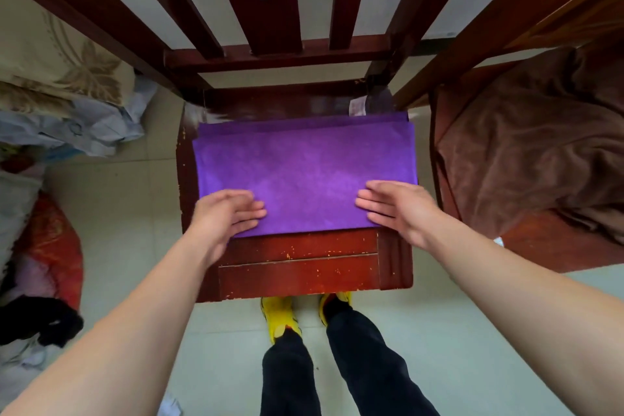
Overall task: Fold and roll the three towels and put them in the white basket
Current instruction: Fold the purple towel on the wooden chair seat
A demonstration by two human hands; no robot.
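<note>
A purple towel (pixel 304 172) lies folded into a flat rectangle on the seat of a dark red wooden chair (pixel 304 267). My left hand (pixel 226 213) rests flat on the towel's near left corner, fingers straight. My right hand (pixel 395 206) rests flat on the near right corner, fingers straight and pointing inward. A brown towel (pixel 526 145) lies crumpled on a second wooden chair (pixel 557 246) to the right. No white basket is in view.
The chair's slatted back (pixel 280 10) rises behind the towel. Heaped bedding and clothes (pixel 67 94) fill the left side, with a red bundle (pixel 54 246) and a black garment (pixel 37 321) on the tiled floor. My feet in yellow shoes (pixel 280 317) stand at the chair's front.
</note>
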